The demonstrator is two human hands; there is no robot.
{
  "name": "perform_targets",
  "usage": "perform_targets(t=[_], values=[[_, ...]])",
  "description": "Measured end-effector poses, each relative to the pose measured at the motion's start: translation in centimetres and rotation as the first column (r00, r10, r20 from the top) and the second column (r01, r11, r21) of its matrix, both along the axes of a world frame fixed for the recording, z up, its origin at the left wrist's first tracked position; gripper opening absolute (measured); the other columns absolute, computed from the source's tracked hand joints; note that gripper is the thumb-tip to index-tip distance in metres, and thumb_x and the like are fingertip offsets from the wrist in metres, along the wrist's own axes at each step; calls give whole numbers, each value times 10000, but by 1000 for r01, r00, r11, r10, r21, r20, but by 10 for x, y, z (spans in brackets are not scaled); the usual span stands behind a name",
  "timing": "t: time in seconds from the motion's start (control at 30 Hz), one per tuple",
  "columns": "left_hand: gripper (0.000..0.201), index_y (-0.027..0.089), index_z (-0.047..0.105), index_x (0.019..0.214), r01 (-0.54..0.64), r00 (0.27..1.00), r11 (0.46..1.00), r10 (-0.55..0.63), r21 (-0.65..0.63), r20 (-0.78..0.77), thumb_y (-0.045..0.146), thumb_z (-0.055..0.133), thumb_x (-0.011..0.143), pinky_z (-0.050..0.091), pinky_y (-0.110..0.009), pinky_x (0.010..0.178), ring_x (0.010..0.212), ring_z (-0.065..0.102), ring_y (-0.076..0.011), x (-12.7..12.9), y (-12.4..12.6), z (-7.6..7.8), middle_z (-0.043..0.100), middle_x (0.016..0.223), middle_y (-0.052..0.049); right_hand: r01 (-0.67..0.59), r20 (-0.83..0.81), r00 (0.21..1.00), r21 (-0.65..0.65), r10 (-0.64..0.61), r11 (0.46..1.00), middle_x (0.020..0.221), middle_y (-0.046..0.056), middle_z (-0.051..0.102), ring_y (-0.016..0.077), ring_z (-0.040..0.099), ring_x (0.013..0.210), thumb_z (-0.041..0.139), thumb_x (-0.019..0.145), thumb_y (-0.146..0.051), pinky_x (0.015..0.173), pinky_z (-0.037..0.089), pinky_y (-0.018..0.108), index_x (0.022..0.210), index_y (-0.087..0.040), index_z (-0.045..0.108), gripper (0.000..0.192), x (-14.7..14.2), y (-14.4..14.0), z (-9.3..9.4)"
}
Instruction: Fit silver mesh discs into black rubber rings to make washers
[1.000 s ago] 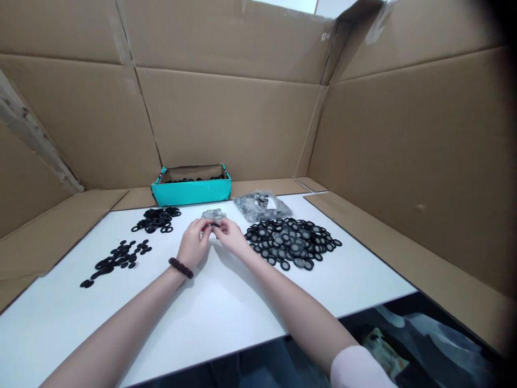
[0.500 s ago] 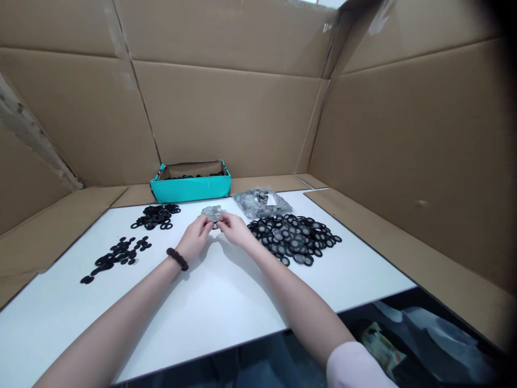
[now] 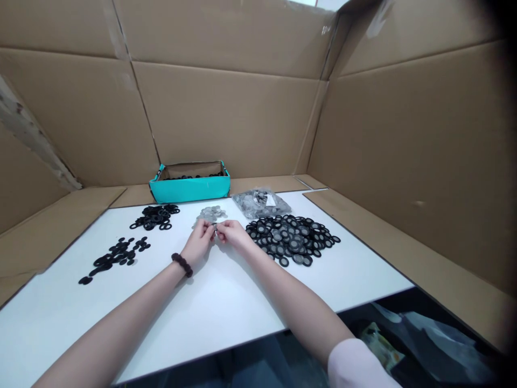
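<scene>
My left hand [image 3: 200, 241] and my right hand [image 3: 231, 233] meet fingertip to fingertip over the white table [image 3: 226, 302], pinching one small part between them; it is too small to name surely. Just beyond the fingers lies a small heap of grey mesh discs [image 3: 210, 213]. To the right of my right hand spreads a large pile of black rings with mesh centres [image 3: 291, 238]. Left of my left hand lie two groups of plain black rings [image 3: 155, 216] [image 3: 117, 255]. A dark bead bracelet [image 3: 181, 264] circles my left wrist.
A teal box [image 3: 189, 188] holding black rings stands at the table's back edge. A clear bag of grey discs [image 3: 262, 202] lies behind the big pile. Cardboard walls [image 3: 226, 118] enclose the table on three sides. Dark bags [image 3: 407, 334] sit below the front right edge.
Both hands drew a little back from the grey disc heap toward me, still joined at the fingertips. The view shifted slightly.
</scene>
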State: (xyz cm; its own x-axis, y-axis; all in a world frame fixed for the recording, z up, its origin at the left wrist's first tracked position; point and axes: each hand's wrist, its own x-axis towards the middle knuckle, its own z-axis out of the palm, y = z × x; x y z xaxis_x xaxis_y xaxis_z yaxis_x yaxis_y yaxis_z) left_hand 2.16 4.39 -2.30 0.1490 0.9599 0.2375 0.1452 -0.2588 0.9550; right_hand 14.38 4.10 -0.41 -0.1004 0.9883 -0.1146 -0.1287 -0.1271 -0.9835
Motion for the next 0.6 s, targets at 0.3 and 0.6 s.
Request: perform_targets(t=[0.3,0.6], values=[[155,156,582,772,-91,994,996,90,-10,-58,239,569,642,446,-287,623,646,578,-163,-4,-4,22,615,653,-23,-113,13,993,-54,114,992,506,-2,561,49,484,368,465,821,-30,381,394,163,593,-108,528,250,5,-4,11],[293,128,694,819,19,991,995,-32,-98,-128,312,603,611,449,-294,625,642,589,-172,-11,0,27,693,737,-72,-130,94,987,-10,131,991,471,-24,561,61,514,367,518,792,-3,360,406,152,643,-120,500,190,8,-2,7]])
